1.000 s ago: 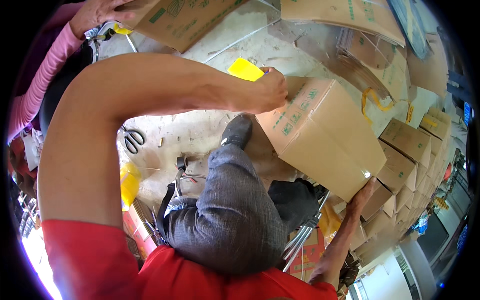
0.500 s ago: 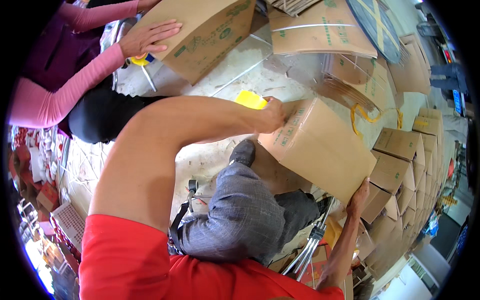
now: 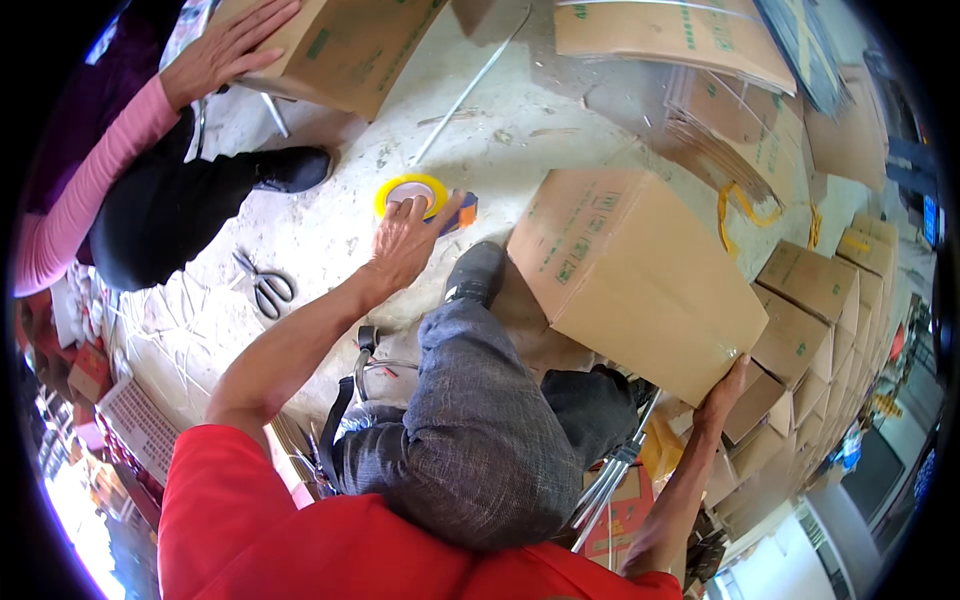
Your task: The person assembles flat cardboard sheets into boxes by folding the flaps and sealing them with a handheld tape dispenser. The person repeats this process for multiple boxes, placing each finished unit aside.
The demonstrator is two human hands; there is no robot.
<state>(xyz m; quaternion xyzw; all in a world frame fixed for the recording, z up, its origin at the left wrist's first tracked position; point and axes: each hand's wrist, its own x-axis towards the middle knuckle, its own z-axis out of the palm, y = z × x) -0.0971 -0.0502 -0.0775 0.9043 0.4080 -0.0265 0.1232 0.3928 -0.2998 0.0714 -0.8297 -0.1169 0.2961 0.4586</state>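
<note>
My left hand (image 3: 403, 245) is closed on a tape dispenser (image 3: 466, 212) carrying a yellow tape roll (image 3: 436, 190), with fingers over the roll. It is left of a brown cardboard box (image 3: 640, 275) and apart from it. The box is tilted in front of my right knee, with green print on its left face. My right hand (image 3: 722, 392) grips the box's lower right corner; some of its fingers are hidden behind the cardboard. Black-handled scissors (image 3: 266, 285) lie on the floor, left of my left forearm.
At the upper left, a co-worker's hand (image 3: 225, 55) rests on another cardboard box (image 3: 345, 60). Flattened cartons (image 3: 670, 40) lie at the upper right. Stacked boxes (image 3: 800, 285) stand to my right. Yellow strapping (image 3: 735, 215) and a white strip (image 3: 475, 80) are on the floor.
My left hand has moved left, away from the box's left face, with the tape dispenser. My right hand stays at the box's corner. The scissors and the co-worker's shoe have come into sight.
</note>
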